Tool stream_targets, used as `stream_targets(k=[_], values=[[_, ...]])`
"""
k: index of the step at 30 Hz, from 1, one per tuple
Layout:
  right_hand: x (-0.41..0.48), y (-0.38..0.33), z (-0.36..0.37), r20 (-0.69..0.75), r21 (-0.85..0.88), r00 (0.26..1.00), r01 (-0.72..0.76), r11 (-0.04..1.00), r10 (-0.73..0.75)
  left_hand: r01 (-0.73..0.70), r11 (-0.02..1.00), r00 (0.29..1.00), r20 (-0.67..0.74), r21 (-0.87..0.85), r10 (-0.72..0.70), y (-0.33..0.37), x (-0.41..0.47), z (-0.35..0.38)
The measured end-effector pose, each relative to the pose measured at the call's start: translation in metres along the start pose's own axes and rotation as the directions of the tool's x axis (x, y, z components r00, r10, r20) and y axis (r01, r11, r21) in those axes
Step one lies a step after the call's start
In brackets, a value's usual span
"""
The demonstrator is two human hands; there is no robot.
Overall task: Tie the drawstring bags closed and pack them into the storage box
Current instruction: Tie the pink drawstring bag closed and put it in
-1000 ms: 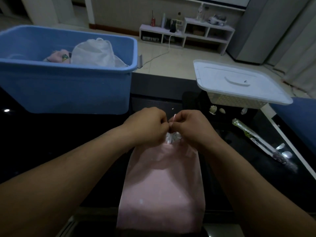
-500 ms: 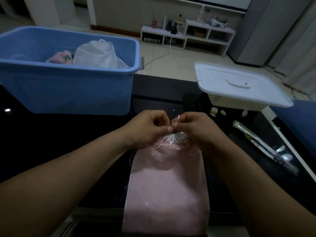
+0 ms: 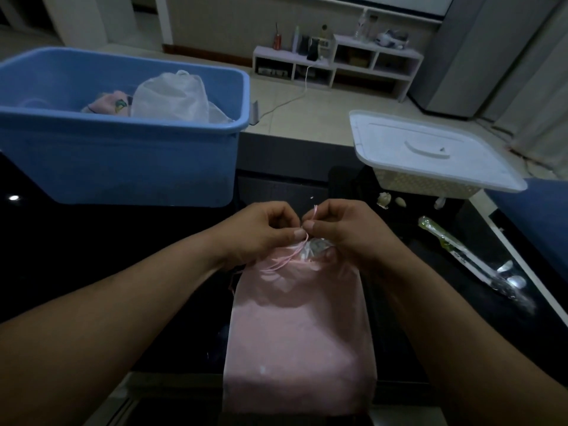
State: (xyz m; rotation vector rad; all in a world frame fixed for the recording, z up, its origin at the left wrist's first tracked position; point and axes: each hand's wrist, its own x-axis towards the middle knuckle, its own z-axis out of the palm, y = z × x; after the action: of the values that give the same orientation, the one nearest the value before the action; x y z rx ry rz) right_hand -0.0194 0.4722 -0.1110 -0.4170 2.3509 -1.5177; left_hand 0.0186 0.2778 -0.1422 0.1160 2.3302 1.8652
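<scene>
A pink drawstring bag (image 3: 299, 327) lies flat on the dark table in front of me, its gathered mouth pointing away. Thin pink drawstrings (image 3: 289, 256) trail from that mouth. My left hand (image 3: 261, 230) and my right hand (image 3: 341, 229) meet just above the mouth, and each pinches the drawstring between thumb and forefinger. The blue storage box (image 3: 123, 155) stands at the back left. Inside it sit a white drawstring bag (image 3: 172, 96) and a pink bag (image 3: 107, 103).
A white lid (image 3: 430, 152) rests on a cream basket at the back right. Small shells (image 3: 384, 199) lie below the basket. A long clear packet (image 3: 470, 259) lies on the table at the right. The table's near edge runs under the bag's bottom.
Both hands have risen slightly off the bag's mouth, and loose loops of the pink string now show below my left thumb. The bag stays in place.
</scene>
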Motion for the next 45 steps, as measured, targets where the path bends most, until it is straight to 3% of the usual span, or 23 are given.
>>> stream_targets(k=[3,8,18,27,31,34,37,39,45], values=[[0.0,-0.002,0.0,0.001,-0.076,0.998,0.065,0.995,-0.065,0.084,0.991,0.996,0.052,-0.102,-0.079,-0.001,0.001,-0.004],[0.0,-0.001,0.004,-0.009,-0.079,0.995,0.098,0.992,-0.099,0.142,0.986,0.987,0.084,-0.089,-0.135,-0.001,0.001,-0.006],[0.0,0.002,0.007,-0.067,-0.054,0.989,0.126,0.991,-0.13,0.077,0.995,0.997,-0.001,-0.066,-0.077,-0.001,-0.001,0.001],[0.0,0.0,0.004,-0.016,0.02,0.999,0.045,0.999,-0.045,0.122,0.953,0.992,0.012,-0.278,-0.123,-0.007,0.004,0.006],[0.003,0.005,0.01,-0.05,-0.214,0.988,0.132,0.968,-0.146,0.104,0.987,0.987,-0.109,-0.125,-0.118,-0.008,0.005,0.013],[0.003,0.007,0.018,-0.078,-0.357,0.97,0.188,0.915,-0.229,0.014,0.986,0.98,-0.198,0.168,0.02,-0.007,0.004,0.019],[-0.001,0.005,0.023,-0.105,-0.414,0.942,0.249,0.876,-0.318,-0.06,0.962,0.967,-0.225,0.265,0.122,-0.007,0.004,0.021],[-0.003,0.005,0.023,-0.121,-0.402,0.924,0.289,0.869,-0.363,-0.068,0.956,0.965,-0.226,0.284,0.136,-0.004,0.003,0.02],[-0.003,0.003,0.013,-0.134,-0.307,0.913,0.332,0.892,-0.385,-0.084,0.985,0.996,-0.031,0.151,0.089,0.007,-0.001,-0.005]])
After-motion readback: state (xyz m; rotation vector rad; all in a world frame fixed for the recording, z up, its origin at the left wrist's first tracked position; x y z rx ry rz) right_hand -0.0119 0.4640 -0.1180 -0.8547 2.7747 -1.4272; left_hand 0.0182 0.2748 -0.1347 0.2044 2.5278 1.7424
